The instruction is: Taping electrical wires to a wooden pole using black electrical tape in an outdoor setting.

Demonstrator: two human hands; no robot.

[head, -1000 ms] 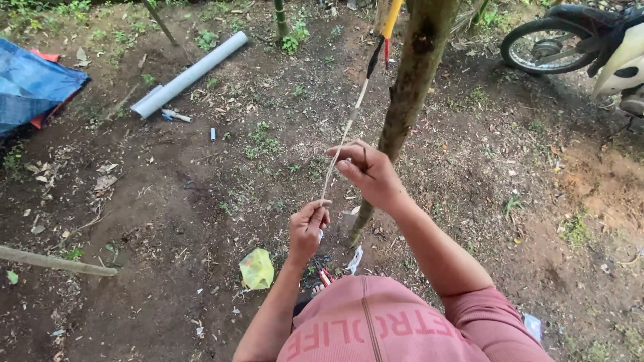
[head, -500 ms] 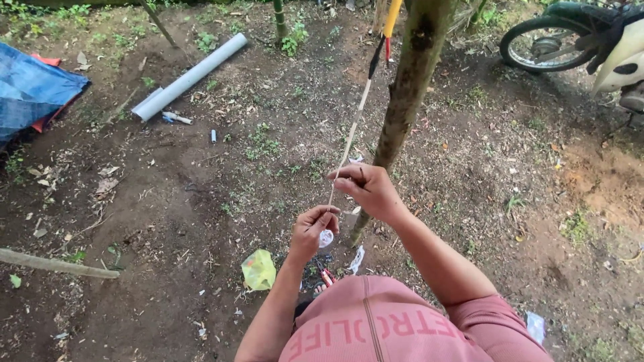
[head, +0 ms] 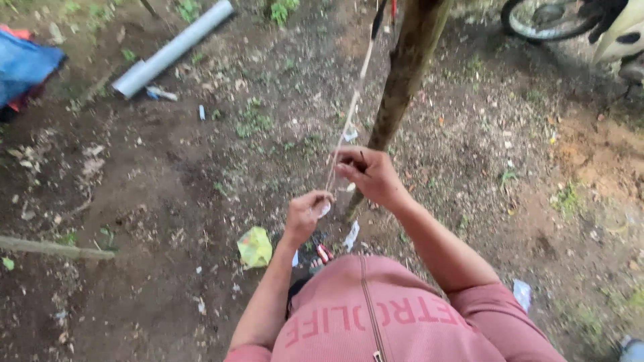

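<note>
A crumpled yellow-green wrapper (head: 255, 246) lies on the bare soil just left of the person's knees, with a small white scrap (head: 351, 236) near the foot of the slim tree trunk (head: 402, 87) and another pale scrap (head: 522, 293) to the right. A grey pipe (head: 173, 48) rests at upper left, beside a blue tarp (head: 25, 67); a motorcycle wheel (head: 545, 18) shows at upper right. The cord (head: 352, 100) is thin, pale and taut, running down from the top edge, alongside the trunk, to both hands. The right hand (head: 367, 175) pinches it with closed fingers; the left hand (head: 307, 212), just below, is closed around its lower end.
</note>
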